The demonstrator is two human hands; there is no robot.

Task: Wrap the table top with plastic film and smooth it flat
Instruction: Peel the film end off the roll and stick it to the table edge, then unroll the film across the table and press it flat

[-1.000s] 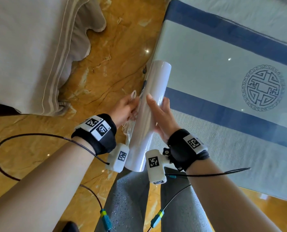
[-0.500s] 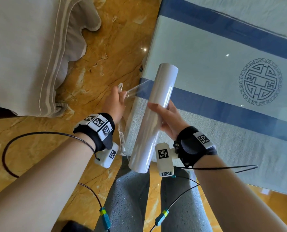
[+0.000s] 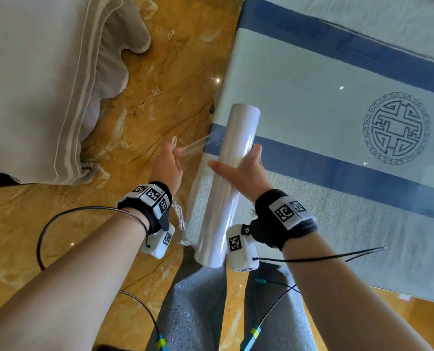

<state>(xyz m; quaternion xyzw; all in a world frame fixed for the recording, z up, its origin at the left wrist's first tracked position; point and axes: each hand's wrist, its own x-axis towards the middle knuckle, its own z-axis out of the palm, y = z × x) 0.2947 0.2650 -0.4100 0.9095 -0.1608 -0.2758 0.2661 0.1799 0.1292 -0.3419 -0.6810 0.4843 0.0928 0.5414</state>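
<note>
1. Where the yellow stone floor (image 3: 160,79) stops, the table top (image 3: 312,102) starts. It fills the right side. It is shiny and pale, with dark blue stripes and a round blue pattern (image 3: 396,127).
2. A big grey blanket (image 3: 33,84) with white lines lies on the left and hangs down to the floor.
3. The roll of plastic film (image 3: 223,193) is long and white. It is held up and tilted over the near left corner of the table top. Its far end is above the table, and its near end is above the person's grey trouser legs (image 3: 193,312).
4. The right hand (image 3: 246,173) grips the roll about halfway along, from the right side. The thumb lies across the front of the roll and the fingers curl round the back.
5. The left hand (image 3: 166,168) is just left of the roll, over the floor, and does not touch the roll. Its fingers are closed in a pinch on the loose end of the film.
6. The loose sheet of film (image 3: 198,145) is clear. It stretches tight from the pinch across to the upper part of the roll.
7. Black wrist bands (image 3: 147,206) with black-and-white square tags sit on both wrists, and thin wires hang from them.
</note>
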